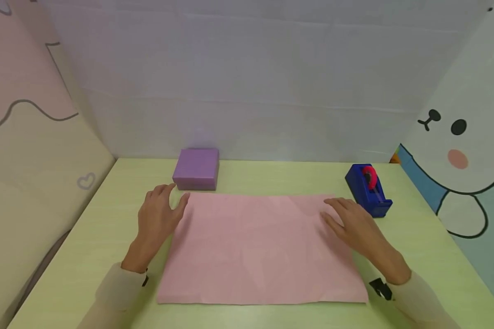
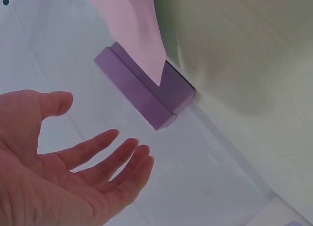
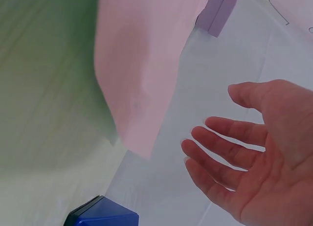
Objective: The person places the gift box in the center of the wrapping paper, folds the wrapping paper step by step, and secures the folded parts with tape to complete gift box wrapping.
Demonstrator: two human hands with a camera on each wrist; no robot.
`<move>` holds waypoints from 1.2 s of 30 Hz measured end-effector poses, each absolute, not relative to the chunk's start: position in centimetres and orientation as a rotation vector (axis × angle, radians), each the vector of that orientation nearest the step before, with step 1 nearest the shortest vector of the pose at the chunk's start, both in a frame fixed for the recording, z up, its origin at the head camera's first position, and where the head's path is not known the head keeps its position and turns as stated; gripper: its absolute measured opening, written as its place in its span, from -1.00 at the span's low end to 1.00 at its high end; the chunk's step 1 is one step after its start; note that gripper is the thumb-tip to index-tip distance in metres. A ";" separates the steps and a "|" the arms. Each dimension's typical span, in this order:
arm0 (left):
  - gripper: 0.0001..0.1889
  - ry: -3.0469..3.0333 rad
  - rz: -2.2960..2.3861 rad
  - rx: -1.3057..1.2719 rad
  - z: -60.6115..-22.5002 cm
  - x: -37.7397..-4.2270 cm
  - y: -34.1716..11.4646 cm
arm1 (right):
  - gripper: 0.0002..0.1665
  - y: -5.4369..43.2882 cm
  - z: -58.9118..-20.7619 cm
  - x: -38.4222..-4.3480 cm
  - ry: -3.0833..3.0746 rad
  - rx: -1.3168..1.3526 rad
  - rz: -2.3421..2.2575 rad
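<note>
A pink sheet of paper (image 1: 263, 251), lightly creased, lies across the middle of the table. My left hand (image 1: 158, 214) hovers at its far left corner, fingers relaxed and thumb spread, holding nothing. Just beyond those fingertips sits a purple box (image 1: 196, 167), which the left wrist view shows with a lid edge (image 2: 137, 84). Over the sheet's far right part, my right hand (image 1: 350, 224) has its fingers apart and loosely bent, with nothing in them. Both palms (image 3: 288, 172) face inward. Beside the right hand stands a blue tape dispenser (image 1: 368, 192) with a red core.
The pale yellow-green table (image 1: 86, 256) ends at a whitish back sheet (image 1: 263, 91). Printed panels with cartoon shapes stand at the left (image 1: 29, 160) and right (image 1: 477, 173) sides. The purple box and dispenser stand toward the table's far edge.
</note>
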State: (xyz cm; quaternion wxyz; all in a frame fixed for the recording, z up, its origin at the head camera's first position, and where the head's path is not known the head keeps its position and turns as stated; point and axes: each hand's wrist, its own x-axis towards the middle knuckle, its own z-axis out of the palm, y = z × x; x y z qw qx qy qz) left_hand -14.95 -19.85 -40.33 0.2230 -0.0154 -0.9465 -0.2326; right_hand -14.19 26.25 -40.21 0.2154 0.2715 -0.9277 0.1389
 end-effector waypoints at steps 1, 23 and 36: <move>-0.49 -2.621 -0.654 -0.027 -40.3 -15.1 -19.9 | -0.56 26.2 -40.2 -14.3 -2.568 0.752 0.387; -0.39 -2.674 -0.704 0.132 -39.4 -19.4 -20.4 | -0.67 23.8 -40.2 -17.0 -2.578 0.754 0.467; -0.29 -2.781 -0.781 0.215 -39.6 -21.4 -20.7 | -0.64 21.6 -39.5 -18.2 -2.631 0.736 0.496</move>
